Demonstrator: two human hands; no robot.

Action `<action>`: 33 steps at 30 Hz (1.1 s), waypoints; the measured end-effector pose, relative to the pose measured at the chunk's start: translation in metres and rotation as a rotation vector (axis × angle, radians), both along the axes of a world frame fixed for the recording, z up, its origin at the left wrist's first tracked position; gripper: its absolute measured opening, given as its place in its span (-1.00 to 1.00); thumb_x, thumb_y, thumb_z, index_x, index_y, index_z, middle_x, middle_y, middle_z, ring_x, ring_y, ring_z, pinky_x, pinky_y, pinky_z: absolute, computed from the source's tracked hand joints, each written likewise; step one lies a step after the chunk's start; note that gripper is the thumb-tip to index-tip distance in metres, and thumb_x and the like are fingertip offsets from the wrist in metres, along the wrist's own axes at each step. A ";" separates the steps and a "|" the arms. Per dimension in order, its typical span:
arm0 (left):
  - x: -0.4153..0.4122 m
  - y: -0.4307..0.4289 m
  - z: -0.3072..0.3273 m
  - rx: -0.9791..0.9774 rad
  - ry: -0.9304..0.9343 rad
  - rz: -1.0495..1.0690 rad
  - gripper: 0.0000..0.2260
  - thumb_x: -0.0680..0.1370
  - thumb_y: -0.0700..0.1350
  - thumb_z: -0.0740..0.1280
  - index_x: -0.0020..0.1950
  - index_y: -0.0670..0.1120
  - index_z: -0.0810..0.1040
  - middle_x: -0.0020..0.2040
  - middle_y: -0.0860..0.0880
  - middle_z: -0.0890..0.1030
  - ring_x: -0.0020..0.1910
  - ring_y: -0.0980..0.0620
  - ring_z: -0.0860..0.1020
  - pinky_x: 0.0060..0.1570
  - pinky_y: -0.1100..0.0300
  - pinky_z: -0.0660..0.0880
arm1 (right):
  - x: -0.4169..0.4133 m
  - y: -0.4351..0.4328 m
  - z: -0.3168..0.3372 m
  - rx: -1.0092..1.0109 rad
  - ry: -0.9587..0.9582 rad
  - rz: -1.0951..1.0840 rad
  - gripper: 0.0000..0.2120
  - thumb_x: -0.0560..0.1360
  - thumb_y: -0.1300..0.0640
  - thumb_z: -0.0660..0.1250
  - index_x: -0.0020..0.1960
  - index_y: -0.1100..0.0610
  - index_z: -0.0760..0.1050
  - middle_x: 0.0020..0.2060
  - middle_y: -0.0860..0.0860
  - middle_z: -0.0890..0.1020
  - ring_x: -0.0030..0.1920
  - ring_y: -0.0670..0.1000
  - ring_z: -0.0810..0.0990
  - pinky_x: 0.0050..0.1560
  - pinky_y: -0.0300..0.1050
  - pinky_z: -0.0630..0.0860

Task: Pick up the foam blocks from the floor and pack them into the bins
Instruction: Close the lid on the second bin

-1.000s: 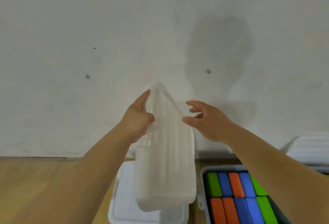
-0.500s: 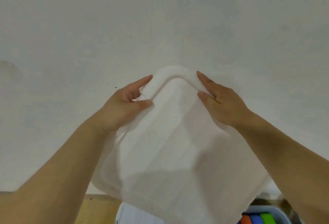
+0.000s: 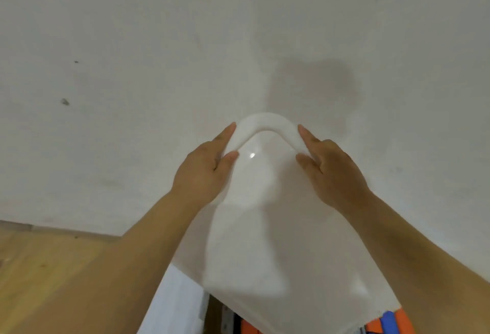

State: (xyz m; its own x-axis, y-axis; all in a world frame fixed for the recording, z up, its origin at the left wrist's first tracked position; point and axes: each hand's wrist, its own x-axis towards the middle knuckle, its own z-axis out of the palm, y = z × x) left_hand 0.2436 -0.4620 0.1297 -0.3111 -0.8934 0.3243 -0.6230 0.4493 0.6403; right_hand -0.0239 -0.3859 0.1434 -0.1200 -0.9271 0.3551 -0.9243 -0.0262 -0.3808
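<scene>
Lengthwise, lid (image 3: 265, 222) tilts away; left hand (image 3: 204, 174), right hand (image 3: 335, 174) pinch it.

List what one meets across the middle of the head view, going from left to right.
In order: dark wall speck → left hand → white lid, gripped at its curved top edge → right hand.
</scene>
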 end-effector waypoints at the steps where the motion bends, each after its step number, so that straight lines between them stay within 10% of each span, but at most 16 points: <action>1: -0.014 0.009 -0.016 0.036 0.006 0.025 -0.52 0.68 0.18 0.15 0.59 0.36 0.10 0.01 0.07 0.54 -0.04 0.09 0.48 -0.02 0.19 0.36 | -0.017 -0.001 -0.012 0.045 0.011 0.024 -0.44 0.65 -0.14 0.15 0.62 -0.23 0.11 0.00 -0.03 0.45 0.07 0.08 0.53 0.07 0.01 0.50; 9: -0.094 0.082 -0.155 0.476 0.018 0.235 -0.51 0.68 0.19 0.16 0.59 0.36 0.10 0.01 0.09 0.57 -0.06 0.12 0.52 0.08 0.17 0.44 | -0.097 -0.005 -0.144 0.395 -0.008 0.205 -0.46 0.66 -0.10 0.21 0.60 -0.26 0.17 0.14 0.02 0.38 0.16 0.13 0.48 0.26 0.00 0.43; 17: -0.087 0.095 -0.351 0.915 -0.157 0.232 -0.45 0.71 0.13 0.14 0.62 0.36 -0.07 0.58 0.03 0.32 0.47 -0.12 0.41 0.44 -0.01 0.34 | -0.086 -0.027 -0.352 0.817 0.021 0.303 -0.46 0.69 -0.13 0.15 0.63 -0.18 0.10 0.23 0.09 0.37 0.32 0.16 0.40 0.41 -0.03 0.27; 25: -0.078 0.114 -0.595 1.151 -0.200 0.334 -0.36 0.70 0.11 0.20 0.55 0.48 -0.18 0.23 0.14 0.43 -0.06 0.18 0.50 0.07 0.15 0.48 | -0.065 -0.034 -0.592 1.042 0.127 0.361 -0.46 0.68 -0.19 0.09 0.63 -0.25 0.06 0.21 0.11 0.35 0.26 0.22 0.43 0.34 0.10 0.40; 30: -0.077 0.108 -0.691 1.194 -0.403 0.326 -0.32 0.70 0.10 0.16 0.52 0.45 -0.33 0.51 -0.04 0.17 0.46 -0.21 0.28 0.42 -0.21 0.37 | -0.036 -0.042 -0.682 0.901 0.376 0.281 -0.47 0.68 -0.15 0.10 0.63 -0.17 0.11 0.38 0.19 0.33 0.35 0.28 0.32 0.31 0.22 0.42; 33: -0.083 0.128 -0.717 1.256 -0.324 0.250 -0.31 0.73 0.04 0.09 0.50 0.41 -0.44 0.60 -0.02 0.11 0.41 -0.18 0.36 0.36 -0.13 0.40 | -0.009 0.012 -0.704 1.019 0.338 0.115 -0.26 0.61 -0.30 0.15 0.63 -0.22 -0.20 0.60 0.17 -0.05 0.57 0.37 -0.01 0.47 0.39 0.15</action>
